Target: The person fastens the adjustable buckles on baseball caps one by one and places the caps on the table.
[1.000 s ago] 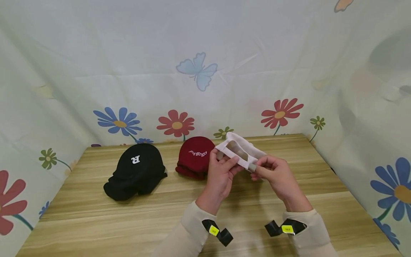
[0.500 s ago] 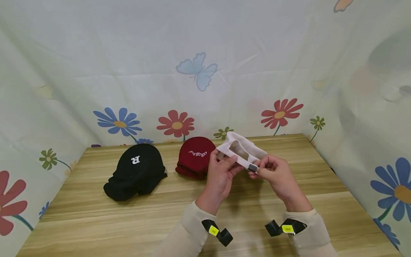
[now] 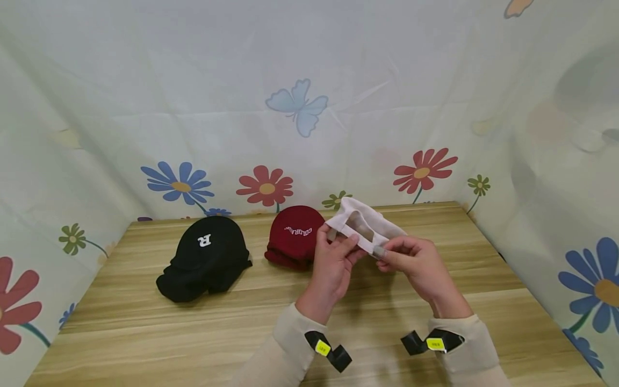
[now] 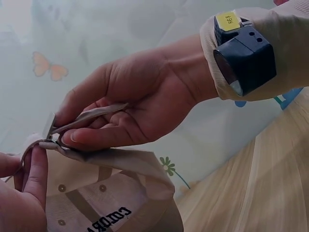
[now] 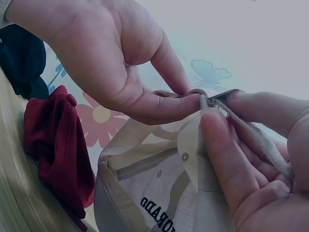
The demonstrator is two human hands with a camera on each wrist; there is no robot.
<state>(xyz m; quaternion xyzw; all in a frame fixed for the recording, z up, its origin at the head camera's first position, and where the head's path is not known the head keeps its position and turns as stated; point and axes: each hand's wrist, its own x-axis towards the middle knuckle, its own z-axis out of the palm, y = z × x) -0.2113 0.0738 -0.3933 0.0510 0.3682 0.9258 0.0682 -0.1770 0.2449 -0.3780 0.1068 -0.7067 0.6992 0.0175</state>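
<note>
Both hands hold a cream-white baseball cap (image 3: 369, 215) above the table, its back opening and strap facing up. My left hand (image 3: 333, 263) pinches the strap left of the metal buckle (image 4: 49, 126). At the buckle, my right hand (image 3: 418, 263) pinches with thumb and finger, and the loose strap end (image 4: 91, 115) runs back into its palm. Dark mirrored letters show through the cap's fabric in both wrist views. The cap's brim is hidden in the head view. Left of the hands sits a dark red cap (image 3: 295, 236) with white lettering.
A black cap (image 3: 208, 258) with a white letter R lies on the left of the wooden table (image 3: 193, 344). A flower-printed cloth (image 3: 367, 134) hangs behind the table and along both sides.
My right thumb and fingers shift slightly left over the buckle, which was more exposed half a second ago. My left hand keeps its hold; the other caps have not moved.
</note>
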